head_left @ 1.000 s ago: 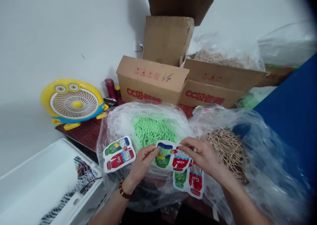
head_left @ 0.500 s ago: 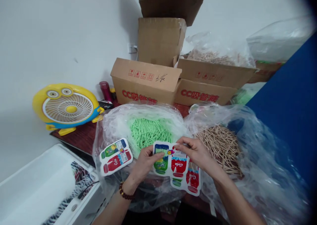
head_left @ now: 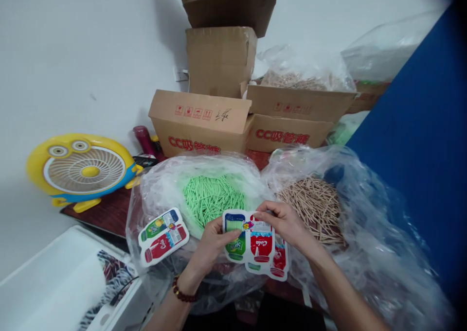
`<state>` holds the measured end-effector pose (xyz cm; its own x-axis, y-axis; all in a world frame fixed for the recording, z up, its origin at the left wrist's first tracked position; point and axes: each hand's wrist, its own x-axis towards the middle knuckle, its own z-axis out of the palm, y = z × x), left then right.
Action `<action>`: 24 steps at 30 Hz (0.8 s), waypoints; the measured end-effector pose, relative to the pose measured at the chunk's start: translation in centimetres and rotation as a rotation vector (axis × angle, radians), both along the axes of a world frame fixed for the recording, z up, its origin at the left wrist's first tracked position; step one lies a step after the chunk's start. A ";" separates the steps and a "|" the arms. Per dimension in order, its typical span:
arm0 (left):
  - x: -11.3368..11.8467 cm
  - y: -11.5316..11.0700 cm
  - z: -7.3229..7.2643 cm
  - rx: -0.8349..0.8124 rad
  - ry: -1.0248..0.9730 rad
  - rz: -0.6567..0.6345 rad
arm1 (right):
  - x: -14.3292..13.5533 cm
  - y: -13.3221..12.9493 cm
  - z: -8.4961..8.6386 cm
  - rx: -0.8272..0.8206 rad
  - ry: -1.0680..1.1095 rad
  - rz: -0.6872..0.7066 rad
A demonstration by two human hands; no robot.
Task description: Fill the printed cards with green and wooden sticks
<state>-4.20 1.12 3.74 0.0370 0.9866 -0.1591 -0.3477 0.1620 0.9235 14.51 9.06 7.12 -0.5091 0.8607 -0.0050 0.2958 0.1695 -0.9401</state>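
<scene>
Left hand (head_left: 215, 243) (braceleted wrist) gripping, right hand (head_left: 282, 224) pinching, palm down

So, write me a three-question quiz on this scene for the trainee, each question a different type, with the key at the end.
1. True or false: the left hand and the right hand are both on the same printed card.

2. Multiple choice: what colour are the thin sticks in the open plastic bag nearer the yellow fan?
a) brown
b) green
c) blue

3. Fill in the blank: the beaded bracelet is on the ____ wrist.

Key: 1 true; 2 b; 3 left.
</scene>
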 end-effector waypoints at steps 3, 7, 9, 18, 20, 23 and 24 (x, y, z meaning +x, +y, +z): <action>1.1 0.1 0.6 -0.012 -0.003 0.007 | 0.2 -0.6 -0.2 -0.023 0.051 0.002; 2.7 0.3 0.5 -0.014 0.081 0.077 | 0.7 -1.4 -0.4 -0.068 0.116 0.045; 3.2 0.2 0.1 -0.023 0.106 0.052 | 1.1 -1.7 -0.6 -0.107 0.127 0.073; 4.5 -0.4 -1.8 0.036 0.388 -0.078 | 3.6 -2.6 -3.6 0.050 -0.036 0.018; 5.1 -0.4 -2.0 0.031 0.410 -0.123 | 4.5 -2.8 -4.2 0.056 -0.059 0.020; 6.1 -0.2 -2.1 0.025 0.407 -0.171 | 5.7 -2.9 -4.7 0.031 -0.055 0.025; 6.4 -0.1 -2.0 0.017 0.397 -0.182 | 6.1 -3.0 -4.9 0.020 -0.046 0.021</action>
<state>2.23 1.01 1.69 0.1495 0.9723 -0.1797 0.0678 0.1712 0.9829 20.61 6.10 2.25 -0.5266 0.8500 -0.0117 0.3345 0.1945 -0.9221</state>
